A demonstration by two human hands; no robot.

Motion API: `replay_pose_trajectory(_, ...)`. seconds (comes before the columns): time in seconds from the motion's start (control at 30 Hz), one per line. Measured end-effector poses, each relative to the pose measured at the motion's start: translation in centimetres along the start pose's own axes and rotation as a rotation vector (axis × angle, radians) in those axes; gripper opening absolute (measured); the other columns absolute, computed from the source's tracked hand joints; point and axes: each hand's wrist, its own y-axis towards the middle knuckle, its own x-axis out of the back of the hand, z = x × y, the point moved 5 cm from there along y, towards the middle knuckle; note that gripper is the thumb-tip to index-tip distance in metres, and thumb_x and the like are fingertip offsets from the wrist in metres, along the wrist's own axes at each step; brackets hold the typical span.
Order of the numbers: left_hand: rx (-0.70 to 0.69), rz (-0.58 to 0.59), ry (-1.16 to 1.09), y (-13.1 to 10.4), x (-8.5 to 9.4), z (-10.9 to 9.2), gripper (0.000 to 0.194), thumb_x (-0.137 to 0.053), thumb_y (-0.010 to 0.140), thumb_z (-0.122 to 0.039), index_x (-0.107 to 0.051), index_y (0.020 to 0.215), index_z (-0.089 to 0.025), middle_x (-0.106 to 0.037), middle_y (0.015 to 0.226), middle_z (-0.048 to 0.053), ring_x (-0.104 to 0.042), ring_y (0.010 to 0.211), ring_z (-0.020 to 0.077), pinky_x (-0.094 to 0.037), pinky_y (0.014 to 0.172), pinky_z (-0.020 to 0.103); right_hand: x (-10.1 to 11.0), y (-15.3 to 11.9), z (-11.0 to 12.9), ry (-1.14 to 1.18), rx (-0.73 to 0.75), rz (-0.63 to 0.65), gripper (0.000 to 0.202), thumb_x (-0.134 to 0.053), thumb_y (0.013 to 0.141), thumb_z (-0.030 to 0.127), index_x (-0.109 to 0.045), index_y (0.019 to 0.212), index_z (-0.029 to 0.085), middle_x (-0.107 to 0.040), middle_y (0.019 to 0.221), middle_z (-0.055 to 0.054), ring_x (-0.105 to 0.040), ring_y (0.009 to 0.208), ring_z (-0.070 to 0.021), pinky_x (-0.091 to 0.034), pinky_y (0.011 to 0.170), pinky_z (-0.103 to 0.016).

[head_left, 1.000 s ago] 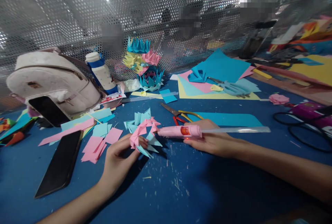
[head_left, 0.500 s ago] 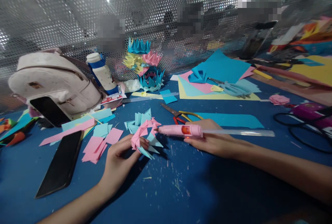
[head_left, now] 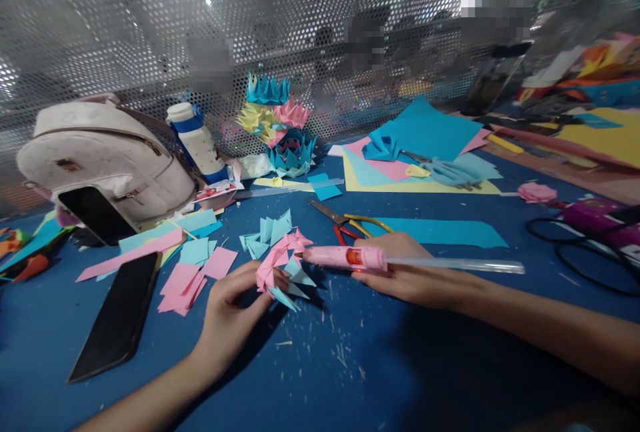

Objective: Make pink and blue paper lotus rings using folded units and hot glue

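My left hand (head_left: 231, 305) pinches a folded paper ring (head_left: 270, 267) of pink pieces with light blue points, held just above the table. In my right hand (head_left: 407, 269) is a pink glue gun (head_left: 345, 258), a clear glue stick (head_left: 460, 263) jutting from its back. Its nozzle meets or nearly meets the ring's right edge; whether they touch I cannot tell. My right fingers are partly hidden behind the gun. Just behind the ring lie light blue folded pieces (head_left: 267, 233).
Red-and-yellow-handled scissors (head_left: 345, 220) lie behind the glue gun, near a blue paper strip (head_left: 445, 232). Pink paper squares (head_left: 181, 285) and a black phone (head_left: 117, 315) are at left. A backpack (head_left: 100, 159), a bottle (head_left: 197, 142) and a paper-flower stack (head_left: 293, 149) stand farther back.
The glue gun has shifted slightly left and down, its back end tilting lower. The paper ring has turned or moved a little in my left hand.
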Motion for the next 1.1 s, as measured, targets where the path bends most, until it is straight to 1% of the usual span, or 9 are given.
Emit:
replay_pose_trajectory(0.07,-0.002,0.003,0.004,0.01,-0.02,0.06,0.012,-0.064,0.087,-0.017,-0.073,0.080,-0.020,-0.074,0.084,0.005,-0.069,0.082,0.0199,-0.055,0.077,0.031,-0.08,0.02,-0.01,-0.007,0.006,-0.001,0.032,-0.045,0.094,0.043,-0.058,0.079,0.018,-0.061,0.073,-0.003,-0.050,0.062,-0.0133,-0.032,0.057,-0.027)
replay_pose_trajectory(0.17,-0.007,0.005,-0.008,0.06,-0.05,0.13,0.011,-0.064,0.087,-0.016,-0.073,0.081,-0.020,-0.074,0.084,0.004,-0.069,0.082,0.0195,-0.054,0.078,0.031,-0.07,0.04,0.10,-0.002,0.022,-0.016,0.033,-0.046,0.093,0.043,-0.054,0.072,0.018,-0.058,0.069,-0.002,-0.047,0.059,-0.0122,-0.031,0.056,-0.026)
replay_pose_trajectory(0.37,0.003,-0.002,0.004,0.03,0.03,0.17,0.012,-0.064,0.087,-0.018,-0.074,0.081,-0.021,-0.074,0.084,0.004,-0.070,0.082,0.0199,-0.055,0.077,0.032,0.21,0.04,0.60,0.043,0.023,-0.020,0.032,-0.049,0.091,0.041,-0.046,0.069,0.018,-0.055,0.065,0.000,-0.046,0.056,-0.0111,-0.028,0.054,-0.026)
replay_pose_trajectory(0.53,0.021,-0.016,-0.005,-0.08,0.03,0.15,0.012,-0.064,0.087,-0.020,-0.075,0.081,-0.020,-0.074,0.083,0.006,-0.070,0.082,0.0215,-0.056,0.078,0.035,0.29,0.07,0.49,0.013,-0.002,-0.014,0.033,-0.052,0.089,0.040,-0.046,0.066,0.018,-0.055,0.064,0.000,-0.045,0.055,-0.0105,-0.026,0.052,-0.026)
replay_pose_trajectory(0.77,0.018,-0.022,-0.025,-0.10,0.04,0.19,0.012,-0.064,0.087,-0.016,-0.074,0.083,-0.021,-0.074,0.086,0.003,-0.070,0.084,0.0194,-0.054,0.079,0.032,0.57,0.11,0.34,-0.005,-0.010,-0.028,0.033,-0.052,0.088,0.041,-0.046,0.066,0.018,-0.055,0.063,0.000,-0.043,0.054,-0.0105,-0.027,0.052,-0.027)
replay_pose_trajectory(0.97,0.024,-0.025,-0.030,-0.02,0.04,0.22,0.012,-0.065,0.087,-0.016,-0.074,0.083,-0.021,-0.074,0.085,0.003,-0.070,0.084,0.0195,-0.054,0.079,0.032,0.66,0.03,0.30,-0.012,-0.026,-0.020,0.032,-0.050,0.088,0.042,-0.046,0.067,0.018,-0.055,0.064,-0.001,-0.045,0.055,-0.0113,-0.027,0.053,-0.028)
replay_pose_trajectory(1.1,0.027,-0.022,-0.040,-0.05,0.00,0.26,0.012,-0.065,0.087,-0.016,-0.074,0.082,-0.022,-0.074,0.085,0.002,-0.069,0.084,0.0189,-0.054,0.080,0.031,0.83,0.03,0.43,-0.013,0.003,-0.049,0.032,-0.048,0.089,0.041,-0.045,0.067,0.019,-0.054,0.064,-0.001,-0.044,0.054,-0.0115,-0.027,0.053,-0.028)
